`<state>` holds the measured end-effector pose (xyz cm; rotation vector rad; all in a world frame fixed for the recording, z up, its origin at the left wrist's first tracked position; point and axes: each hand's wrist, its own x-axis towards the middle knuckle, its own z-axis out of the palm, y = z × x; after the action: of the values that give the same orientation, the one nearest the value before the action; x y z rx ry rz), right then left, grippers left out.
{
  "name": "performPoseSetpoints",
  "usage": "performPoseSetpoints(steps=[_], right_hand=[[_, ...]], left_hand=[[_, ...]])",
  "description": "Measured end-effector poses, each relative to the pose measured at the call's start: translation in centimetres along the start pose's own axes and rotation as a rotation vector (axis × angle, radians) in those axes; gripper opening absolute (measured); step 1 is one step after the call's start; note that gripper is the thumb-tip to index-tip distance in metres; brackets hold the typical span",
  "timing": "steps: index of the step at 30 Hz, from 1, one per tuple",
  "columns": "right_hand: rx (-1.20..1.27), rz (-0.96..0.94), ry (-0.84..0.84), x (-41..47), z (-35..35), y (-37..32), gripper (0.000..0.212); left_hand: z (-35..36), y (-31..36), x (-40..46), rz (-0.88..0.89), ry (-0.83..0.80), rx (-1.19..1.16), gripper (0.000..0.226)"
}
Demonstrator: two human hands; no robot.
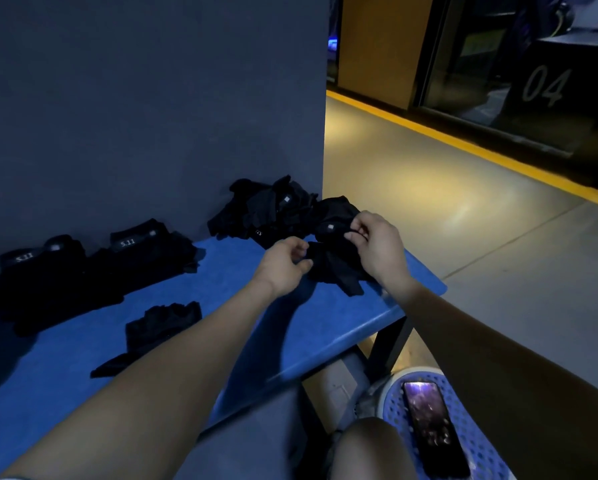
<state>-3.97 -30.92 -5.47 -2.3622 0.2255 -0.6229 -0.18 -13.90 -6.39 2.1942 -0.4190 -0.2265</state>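
Observation:
A black glove [335,263] lies at the far right end of the blue table [228,299]. My left hand [283,263] pinches its near left edge, and my right hand [377,244] pinches its upper right part. Just behind it sits a loose pile of black gloves [273,211] against the grey wall. Two neat stacks of black gloves marked 5.11 [128,252] [41,271] sit at the left. A single black fingerless glove [159,327] lies near the table's front edge, by my left forearm.
A grey wall [152,98] backs the table. Beside my knee at the lower right stands a blue perforated stool [470,420] with a lit phone [429,424] on it. Grey floor with a yellow stripe [463,140] runs along the right, past a dark box marked 04 [546,86].

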Motion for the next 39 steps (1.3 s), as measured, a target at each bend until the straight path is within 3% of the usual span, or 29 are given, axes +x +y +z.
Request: performPoseSetpoints(steps=[3, 8, 12, 15, 17, 21, 27, 36, 39], right_hand=[[0.125, -0.027, 0.014, 0.1, -1.2, -2.8, 0.010], [0.447, -0.004, -0.144, -1.0, -1.3, -7.8, 0.008], [0.585, 0.015, -0.282, -3.1, 0.5, -10.9, 0.009], [0.564, 0.016, -0.367, -4.6, 2.2, -12.6, 0.009], [0.542, 0.016, -0.396, -5.1, 3.3, -13.3, 0.009], [0.440, 0.003, -0.440, -5.8, 5.2, -15.0, 0.012], [0.326, -0.042, -0.446, -7.0, 7.9, -17.2, 0.011], [0.423, 0.117, -0.363, -7.6, 8.0, -16.1, 0.022], [0.420, 0.143, -0.300, -7.3, 7.2, -14.7, 0.021]], left_hand=[[-1.4, 1.1, -0.4, 0.005, 0.066, -0.111, 0.029], [-4.8, 1.2, -2.3, -0.137, 0.215, -0.388, 0.030], [-7.8, 0.0, -5.7, -0.317, 0.149, -0.756, 0.019], [-10.2, -1.7, -8.3, -0.345, 0.129, -0.865, 0.004], [-11.7, -2.9, -9.8, -0.323, 0.139, -0.855, 0.014], [-14.9, -4.7, -12.8, -0.309, 0.164, -0.699, 0.014], [-17.6, -7.2, -15.4, -0.304, 0.219, -0.649, 0.013], [-16.3, -6.3, -15.4, -0.394, 0.259, -0.811, 0.028], [-14.4, -5.8, -13.9, -0.340, 0.218, -0.653, 0.019]])
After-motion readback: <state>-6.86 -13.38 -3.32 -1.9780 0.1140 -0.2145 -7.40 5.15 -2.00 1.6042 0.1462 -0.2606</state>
